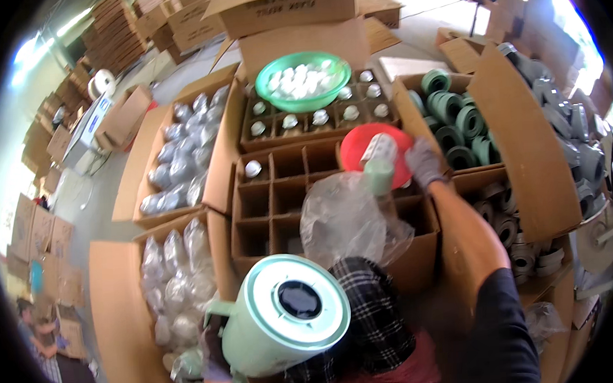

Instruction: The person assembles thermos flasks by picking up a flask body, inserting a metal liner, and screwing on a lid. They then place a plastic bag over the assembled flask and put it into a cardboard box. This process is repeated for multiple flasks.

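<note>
The gloved left hand (215,349) is closed at the handle side of one mint-green jug (278,329), holding it tilted with its round base toward the camera, near the near edge of the divided carton (254,245). The base has one dark oval centre.

The gloved right hand (425,163) is at the right rim of one red dish (354,150), over the far right corner of that carton; whether its fingers grip the rim, I cannot tell. One white ribbed piece (380,149) and one mint-green cup (378,178) overlap the dish. One clear plastic bag (338,214) drapes over the carton's middle and near edge. One silvery-topped bottle (253,169) stands in the cell at its far left corner.

Beyond the far edge, the rear carton (284,142) shows about nine silvery bottle tops (351,112) and carries one green bowl (268,97) of white pieces (301,79), too heaped to count. Two cartons of wrapped bottles (185,156) lie left of these; one carton of green rings (469,121) lies right.
</note>
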`<state>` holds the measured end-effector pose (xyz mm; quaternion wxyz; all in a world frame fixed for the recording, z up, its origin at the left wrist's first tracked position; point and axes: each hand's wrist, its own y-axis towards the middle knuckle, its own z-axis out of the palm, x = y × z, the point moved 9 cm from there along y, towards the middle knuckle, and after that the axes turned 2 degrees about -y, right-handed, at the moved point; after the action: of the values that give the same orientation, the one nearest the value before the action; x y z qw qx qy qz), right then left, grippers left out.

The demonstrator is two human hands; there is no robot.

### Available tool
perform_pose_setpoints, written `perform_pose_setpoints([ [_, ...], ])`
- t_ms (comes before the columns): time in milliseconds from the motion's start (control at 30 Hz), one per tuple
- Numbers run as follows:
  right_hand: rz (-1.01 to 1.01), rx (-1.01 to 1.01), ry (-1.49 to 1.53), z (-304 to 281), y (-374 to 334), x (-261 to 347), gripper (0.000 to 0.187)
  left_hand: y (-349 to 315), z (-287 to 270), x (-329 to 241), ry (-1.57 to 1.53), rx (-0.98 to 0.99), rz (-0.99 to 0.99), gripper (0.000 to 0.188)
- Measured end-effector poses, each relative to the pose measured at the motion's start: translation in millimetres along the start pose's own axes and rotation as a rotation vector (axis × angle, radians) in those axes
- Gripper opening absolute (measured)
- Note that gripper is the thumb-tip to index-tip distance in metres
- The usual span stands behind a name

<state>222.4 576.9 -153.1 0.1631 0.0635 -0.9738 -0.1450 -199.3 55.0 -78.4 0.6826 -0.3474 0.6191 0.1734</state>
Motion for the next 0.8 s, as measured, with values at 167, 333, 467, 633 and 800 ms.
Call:
perform_pose_setpoints([
  [167,0.078,0.526,1.344,-147.4,-103.2,141.0,0.019,11.6,10.7,-0.7,-0.003,0.07,-0.011,0.031],
  [333,-1.491,0.294,0.69,-278.2,-248.1,268.6,0.024,20.2,30.7,-1.9,-0.021,0.241,-0.045,0.029],
  [467,-1.635,0.297,0.565,-287.3,-266.4,273.9,0.023,21.2,40.9,-9.6,-0.102,0.317,-0.007,0.029],
  [633,-1.566,0.452,0.476,-270.4,-277.0,270.0,0.024,14.6,27.3,-22.4,0.091,0.13,0.252,0.026],
  [800,-0.629,0.685,0.824,-239.7,-259.2,234.7,0.024,-20.9,25.9,-61.2,0.153,0.017,0.553,0.032],
])
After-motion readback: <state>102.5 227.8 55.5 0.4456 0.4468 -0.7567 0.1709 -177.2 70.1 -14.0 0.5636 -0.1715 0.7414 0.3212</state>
